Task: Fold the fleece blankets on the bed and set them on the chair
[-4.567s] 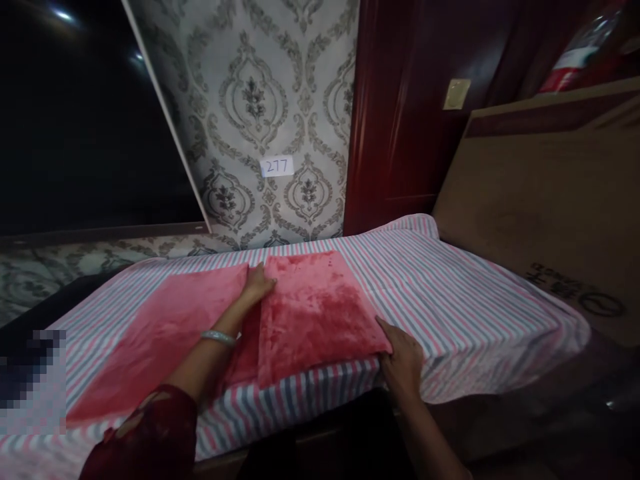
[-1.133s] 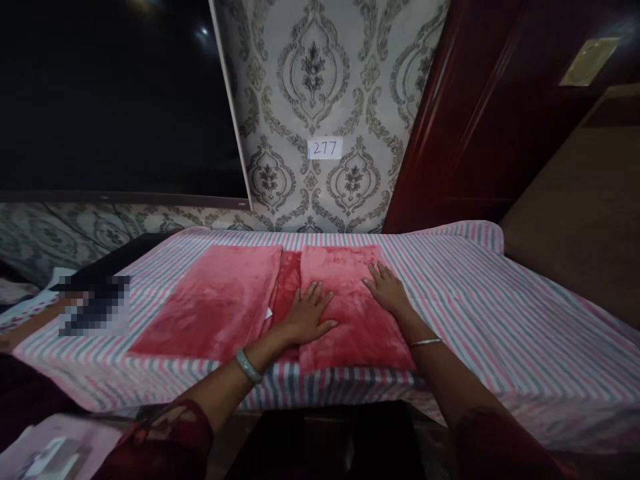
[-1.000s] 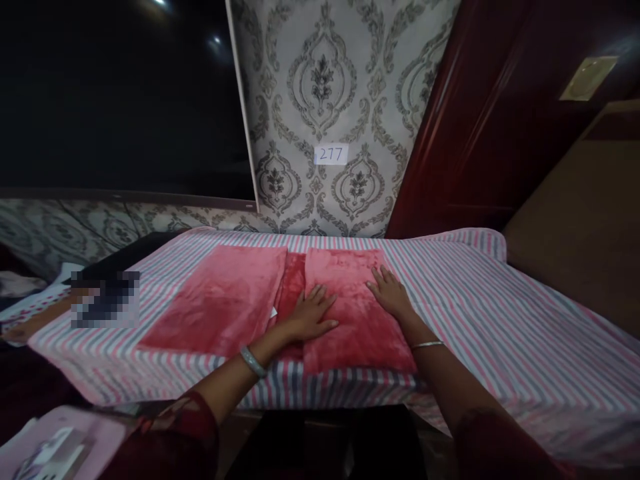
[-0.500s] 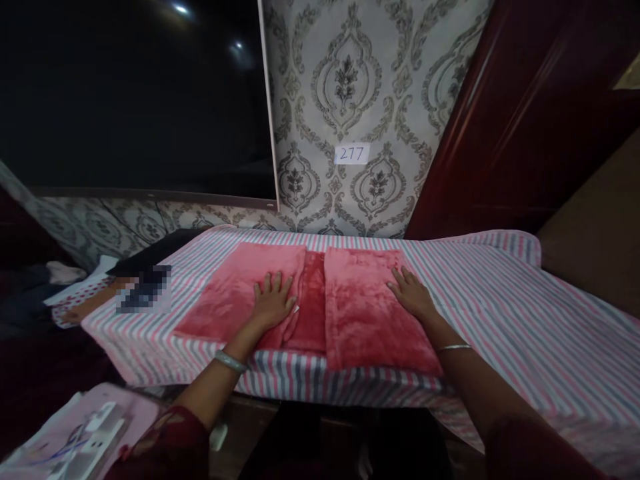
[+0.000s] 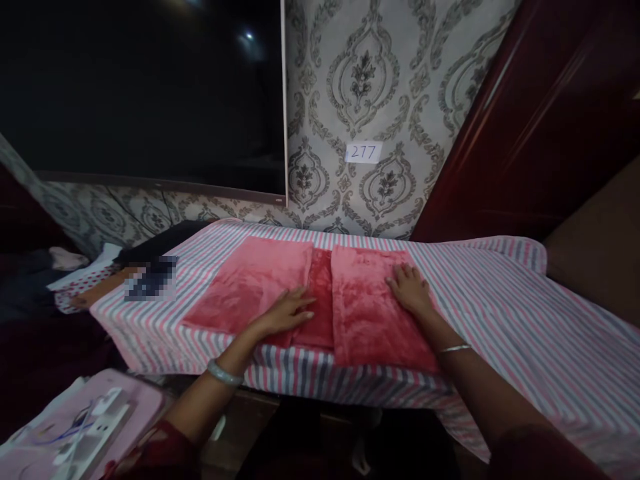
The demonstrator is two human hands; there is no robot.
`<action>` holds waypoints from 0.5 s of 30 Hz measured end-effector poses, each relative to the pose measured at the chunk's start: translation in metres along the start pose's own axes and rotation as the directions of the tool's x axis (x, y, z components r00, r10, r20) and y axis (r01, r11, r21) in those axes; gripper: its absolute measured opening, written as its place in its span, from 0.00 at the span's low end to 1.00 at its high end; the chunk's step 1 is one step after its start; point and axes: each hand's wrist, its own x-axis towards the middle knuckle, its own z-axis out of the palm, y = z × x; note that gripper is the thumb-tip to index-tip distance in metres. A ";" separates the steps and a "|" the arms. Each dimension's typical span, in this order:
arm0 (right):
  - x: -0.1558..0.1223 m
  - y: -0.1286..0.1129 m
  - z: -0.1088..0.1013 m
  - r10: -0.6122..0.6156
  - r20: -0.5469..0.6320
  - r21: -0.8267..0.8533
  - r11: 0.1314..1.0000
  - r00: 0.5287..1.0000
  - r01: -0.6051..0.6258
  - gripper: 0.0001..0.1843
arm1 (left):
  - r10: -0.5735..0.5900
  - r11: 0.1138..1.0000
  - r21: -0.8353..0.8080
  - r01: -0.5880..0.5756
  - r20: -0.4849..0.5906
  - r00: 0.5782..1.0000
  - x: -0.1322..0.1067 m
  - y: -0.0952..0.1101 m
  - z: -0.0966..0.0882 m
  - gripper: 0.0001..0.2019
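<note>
A plush pink-red blanket [image 5: 370,313] lies on the striped cloth, its left and right sides folded inward so that a darker strip shows between them. My left hand [image 5: 287,312] rests on the inner edge of the left fold, fingers apart and pointing right toward the strip. On the right fold, near its outer edge, my right hand [image 5: 410,288] lies with its palm down and fingers slightly spread. Neither hand grips the fabric. A bangle circles each wrist.
The striped cloth [image 5: 500,293] covers the table. A wide black television [image 5: 150,93] hangs behind at left. A pixelated dark item [image 5: 151,279] lies at the table's left end. At lower left, a pink surface [image 5: 135,393] carries a white power strip [image 5: 95,433].
My left hand has turned and slid right to the left fold's inner edge. The right hand stays on the right fold, its fingers a little more bent. The view has shifted slightly.
</note>
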 end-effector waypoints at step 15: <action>-0.045 -0.203 0.010 -0.640 0.109 0.329 0.745 0.761 0.580 0.38 | -0.750 0.648 -0.584 0.488 -0.379 0.542 -0.071 -0.108 -0.120 0.19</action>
